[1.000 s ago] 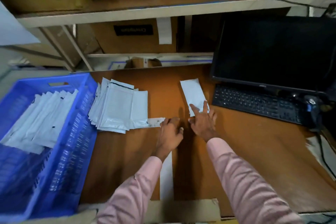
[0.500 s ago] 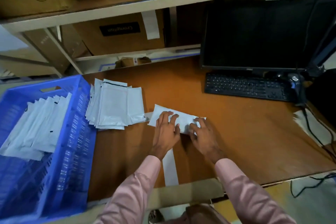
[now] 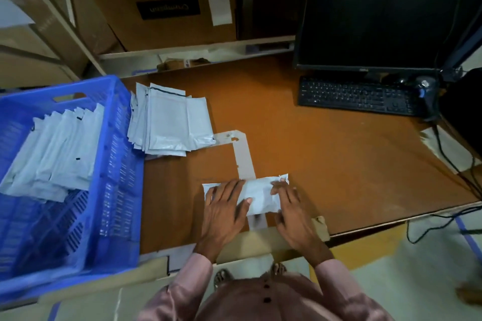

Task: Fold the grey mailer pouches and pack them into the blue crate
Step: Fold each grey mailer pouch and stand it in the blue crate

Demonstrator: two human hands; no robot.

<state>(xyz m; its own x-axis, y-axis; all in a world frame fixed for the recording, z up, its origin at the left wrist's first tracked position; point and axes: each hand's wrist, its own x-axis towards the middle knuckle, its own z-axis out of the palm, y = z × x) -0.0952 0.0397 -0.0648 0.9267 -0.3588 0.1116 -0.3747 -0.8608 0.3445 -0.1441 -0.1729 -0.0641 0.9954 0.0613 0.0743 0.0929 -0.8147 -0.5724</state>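
Hands lie flat on one pouch [image 3: 257, 194] at the desk's [image 3: 326, 164] near edge: left hand [image 3: 224, 206] with straight fingers pressing its left end, right hand [image 3: 292, 210] pressing its right end. Pouch's long axis runs left to right between them. Left of the hands sits the crate [image 3: 114, 190], an unfolded stack [image 3: 170, 120] just beyond.

Your attire: long-sleeved dusty-pink shirt [image 3: 263, 300], dark front buttons [image 3: 266, 300], cuffs at both wrists, open sandals [image 3: 221, 277] on your feet.

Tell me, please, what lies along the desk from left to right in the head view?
Blue crate holding folded pouches → stack of unfolded pouches → left hand and right hand pressing one pouch → keyboard.
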